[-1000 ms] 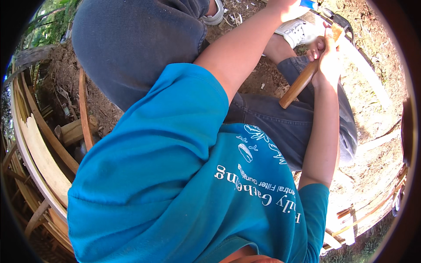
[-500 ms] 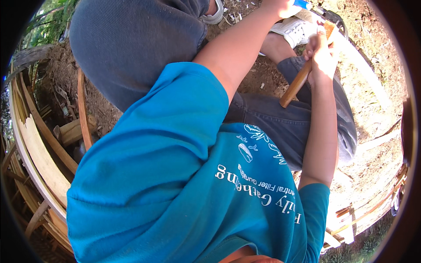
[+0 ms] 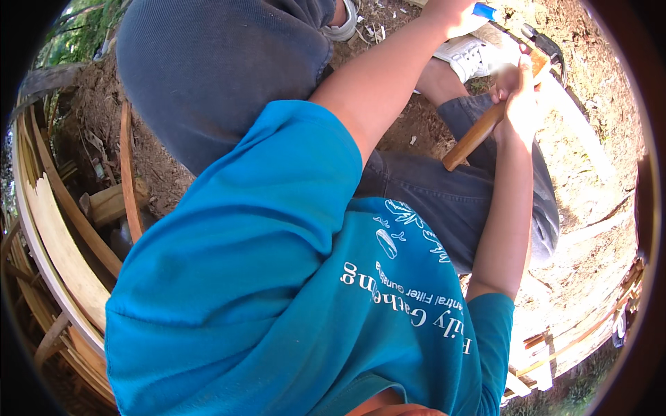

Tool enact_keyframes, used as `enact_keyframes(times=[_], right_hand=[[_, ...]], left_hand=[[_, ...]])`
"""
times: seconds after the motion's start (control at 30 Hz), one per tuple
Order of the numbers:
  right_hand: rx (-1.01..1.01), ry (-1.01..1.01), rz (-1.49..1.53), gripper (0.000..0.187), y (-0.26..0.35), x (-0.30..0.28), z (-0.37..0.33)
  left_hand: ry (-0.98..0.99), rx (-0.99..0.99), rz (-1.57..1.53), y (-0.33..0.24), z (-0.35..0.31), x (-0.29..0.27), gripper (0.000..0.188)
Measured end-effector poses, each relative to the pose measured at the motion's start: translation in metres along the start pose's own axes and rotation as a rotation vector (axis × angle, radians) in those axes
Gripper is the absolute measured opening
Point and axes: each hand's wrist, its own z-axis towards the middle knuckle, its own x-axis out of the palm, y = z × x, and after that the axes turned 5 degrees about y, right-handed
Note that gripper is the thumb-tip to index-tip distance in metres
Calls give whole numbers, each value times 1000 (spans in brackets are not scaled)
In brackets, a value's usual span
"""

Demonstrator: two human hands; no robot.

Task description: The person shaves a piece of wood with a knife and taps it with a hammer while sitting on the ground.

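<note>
My right hand is wrapped round the wooden handle of a claw hammer. Its dark metal head points up and away at the upper right, and the handle's butt end hangs above my right thigh. At the top edge my left hand is closed on a tool with a blue handle; the picture's edge and my fingers hide much of it, so its exact kind is unclear. A small gap separates the hammer head from the blue handle. Just below my left hand is a white shoe.
I sit on bare soil with my legs in dark trousers bent in front. White chips lie scattered near my other shoe. Long split wood strips are stacked at the left. More wood pieces lie at the lower right.
The hammer head has swung a little to the right and nearer to me, away from the blue handle, with my right hand moving along. My left hand has shifted slightly right.
</note>
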Motion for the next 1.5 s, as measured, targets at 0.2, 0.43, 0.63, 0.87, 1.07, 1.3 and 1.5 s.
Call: enact_keyframes(times=[0.2,0.43,0.63,0.87,1.07,1.3,1.5], right_hand=[[-45,-4,-9,21,5,4,-4],[-33,45,-34,22,10,6,-7],[15,-7,-6,18,8,8,-7],[89,14,-46,14,2,16,-3],[9,12,-53,14,3,24,-4],[44,49,-12,13,2,13,-4],[19,109,56,22,4,2,-2]], left_hand=[[8,-83,-279,8,5,16,21],[-86,145,13,13,10,21,20],[14,-77,-138,14,20,27,21],[18,-84,-61,19,17,24,20],[-91,26,77,30,3,16,21],[-13,-45,190,19,1,6,22],[-158,182,33,24,-5,28,33]])
